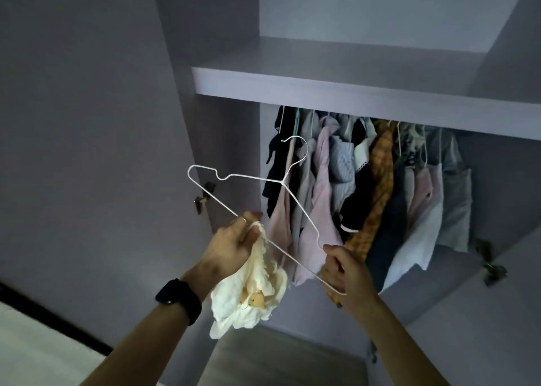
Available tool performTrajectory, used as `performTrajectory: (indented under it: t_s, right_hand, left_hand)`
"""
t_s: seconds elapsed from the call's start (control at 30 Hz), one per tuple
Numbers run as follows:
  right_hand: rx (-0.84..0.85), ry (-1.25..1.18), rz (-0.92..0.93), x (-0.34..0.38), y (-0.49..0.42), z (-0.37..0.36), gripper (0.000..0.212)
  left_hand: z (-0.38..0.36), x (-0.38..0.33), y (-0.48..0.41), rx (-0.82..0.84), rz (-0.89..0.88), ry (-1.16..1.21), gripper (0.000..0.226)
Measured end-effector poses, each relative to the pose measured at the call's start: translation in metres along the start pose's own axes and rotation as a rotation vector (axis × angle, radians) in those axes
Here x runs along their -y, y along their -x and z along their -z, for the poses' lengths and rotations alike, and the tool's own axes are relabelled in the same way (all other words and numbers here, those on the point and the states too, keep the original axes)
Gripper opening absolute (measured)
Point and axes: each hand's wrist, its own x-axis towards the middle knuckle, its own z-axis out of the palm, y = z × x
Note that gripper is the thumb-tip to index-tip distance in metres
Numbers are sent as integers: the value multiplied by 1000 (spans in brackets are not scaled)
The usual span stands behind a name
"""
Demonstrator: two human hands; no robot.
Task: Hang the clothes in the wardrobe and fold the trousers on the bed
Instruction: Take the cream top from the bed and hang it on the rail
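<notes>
- While pinching the long bar of the white wire hanger (282, 181), left hand (234, 242) also clutches cream garment (251, 292), bunched below the hanger.
- Right hand (345, 268): clamped on hanger's lower corner.
- Hung clothes (366, 186): behind hanger.

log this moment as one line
left hand: grips cream garment at white wire hanger | right hand: grips hanger corner | garment: bunched, not yet hung | wardrobe: open, hung clothes inside
</notes>
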Motion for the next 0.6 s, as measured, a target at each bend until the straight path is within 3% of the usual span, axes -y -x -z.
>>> performTrajectory:
  t_s: [0.13,0.2,0.27,0.37,0.5,0.6]
  right_hand:
    - [76,223,125,2,14,13,45]
    - [104,395,199,-1,21,16,28]
    - [130,407,224,1,22,12,18]
    - [26,275,242,28,12,-3,21]
    - [63,-7,-58,84,-7,-16,43]
    - [145,-17,-192,105,-22,-20,49]
  left_hand:
    - [-13,-17,5,-63,16,-32,11]
    - [-19,-27,12,-6,-63,-133,3]
    - [-23,-33,17,30,-173,-228,11]
    - [-21,-45,12,86,-249,-262,16]
    - [-20,-50,13,118,-268,-297,19]
    - [-20,-54,15,65,-269,-270,10]
